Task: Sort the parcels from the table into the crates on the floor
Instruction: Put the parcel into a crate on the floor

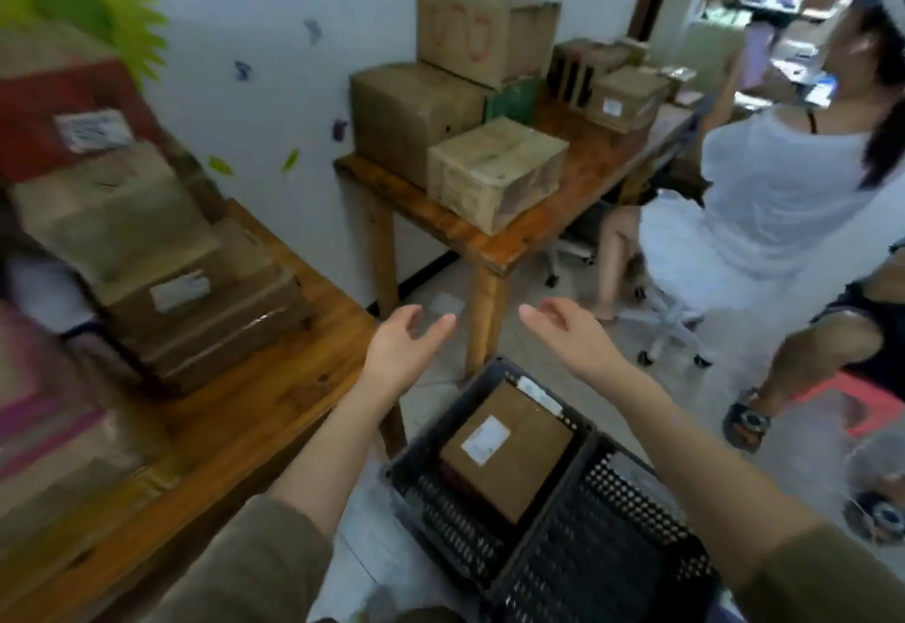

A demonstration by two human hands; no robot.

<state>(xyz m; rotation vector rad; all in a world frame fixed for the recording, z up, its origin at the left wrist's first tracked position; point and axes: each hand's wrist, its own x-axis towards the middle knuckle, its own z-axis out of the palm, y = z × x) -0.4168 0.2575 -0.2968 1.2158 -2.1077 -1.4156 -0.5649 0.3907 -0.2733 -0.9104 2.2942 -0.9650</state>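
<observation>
Parcels (210,299) sat stacked on the bench (274,407) and one parcel (507,446) lay in the crate (440,510), likely stiff, light cardboard best gripped by opposite sides, while left hand (399,353) and right hand (570,333) hovered empty, fingers (440,327) loosely spread.

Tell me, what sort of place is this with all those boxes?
Most likely a small parcel-sorting room in an office or shop. Labelled cardboard parcels are stacked on wooden tables, black crates stand on the floor with a parcel inside one, and a wheeled office chair stands nearby.
</observation>
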